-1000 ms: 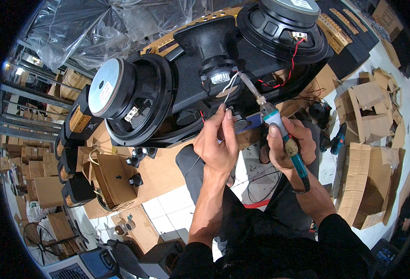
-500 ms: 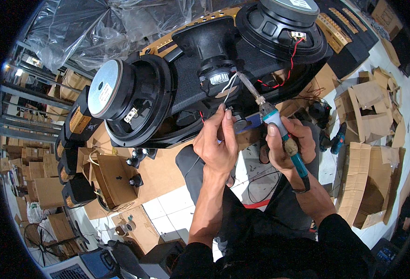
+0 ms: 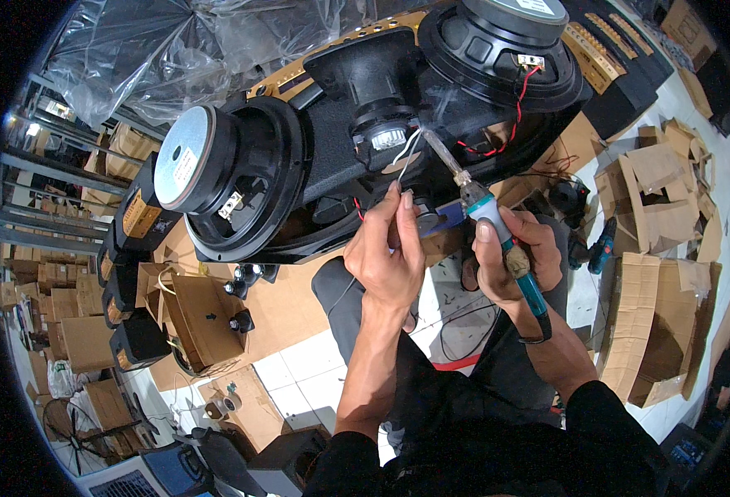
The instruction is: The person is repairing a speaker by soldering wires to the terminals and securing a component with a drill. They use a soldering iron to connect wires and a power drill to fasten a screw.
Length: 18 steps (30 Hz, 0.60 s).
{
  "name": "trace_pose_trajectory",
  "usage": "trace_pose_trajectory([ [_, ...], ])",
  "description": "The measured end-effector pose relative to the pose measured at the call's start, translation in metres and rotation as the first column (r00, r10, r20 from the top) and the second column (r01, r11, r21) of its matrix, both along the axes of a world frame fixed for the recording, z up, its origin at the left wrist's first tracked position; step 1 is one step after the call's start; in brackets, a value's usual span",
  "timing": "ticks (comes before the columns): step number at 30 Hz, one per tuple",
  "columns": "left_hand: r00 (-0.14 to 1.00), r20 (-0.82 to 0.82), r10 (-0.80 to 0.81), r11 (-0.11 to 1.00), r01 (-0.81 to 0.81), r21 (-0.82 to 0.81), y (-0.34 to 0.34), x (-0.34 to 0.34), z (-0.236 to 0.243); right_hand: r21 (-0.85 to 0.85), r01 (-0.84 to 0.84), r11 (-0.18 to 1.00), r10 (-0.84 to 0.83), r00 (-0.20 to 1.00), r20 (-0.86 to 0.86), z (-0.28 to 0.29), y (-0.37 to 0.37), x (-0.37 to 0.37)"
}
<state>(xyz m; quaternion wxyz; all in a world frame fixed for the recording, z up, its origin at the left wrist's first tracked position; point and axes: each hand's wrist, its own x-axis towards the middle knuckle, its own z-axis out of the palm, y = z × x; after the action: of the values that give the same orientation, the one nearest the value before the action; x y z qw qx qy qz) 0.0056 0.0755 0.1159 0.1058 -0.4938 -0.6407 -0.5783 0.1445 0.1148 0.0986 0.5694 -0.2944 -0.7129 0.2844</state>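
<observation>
My left hand (image 3: 386, 257) is closed, pinching white wire (image 3: 406, 157) that runs up to a black horn driver (image 3: 373, 124) with a silver centre. My right hand (image 3: 514, 257) grips a soldering iron (image 3: 485, 207) with a teal and white handle; its tip meets the wire's upper end beside the driver, with a faint haze above. The driver sits on a black cabinet (image 3: 328, 170) between two round speakers, one on the left (image 3: 191, 166) and one on the right (image 3: 510, 16), the latter with red and black wires (image 3: 522, 99) on its terminal.
Clear plastic sheeting (image 3: 141, 50) covers things behind. Cardboard boxes (image 3: 91, 331) and black cabinets (image 3: 137, 340) line the left; torn cardboard (image 3: 647, 323) lies right. A cordless drill (image 3: 601, 248) is beside my right knee. A cardboard sheet (image 3: 282, 315) lies on white floor tiles.
Both hands hold almost still with wire and iron. The cabinet and speakers have shifted very slightly left, and a faint pale haze shows more above the iron's tip.
</observation>
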Motion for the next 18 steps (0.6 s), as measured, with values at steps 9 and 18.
trace_pose_trajectory([
  [9,1.0,-0.002,-0.003,0.999,0.004,0.038,0.001,0.0,-0.001,-0.062,0.087,0.994,-0.098,0.976,-0.194,0.003,0.001,-0.011],
  [18,1.0,0.015,-0.003,1.0,0.003,0.027,0.0,-0.001,-0.002,-0.023,0.041,0.999,-0.043,0.992,-0.121,0.002,0.001,-0.008],
])
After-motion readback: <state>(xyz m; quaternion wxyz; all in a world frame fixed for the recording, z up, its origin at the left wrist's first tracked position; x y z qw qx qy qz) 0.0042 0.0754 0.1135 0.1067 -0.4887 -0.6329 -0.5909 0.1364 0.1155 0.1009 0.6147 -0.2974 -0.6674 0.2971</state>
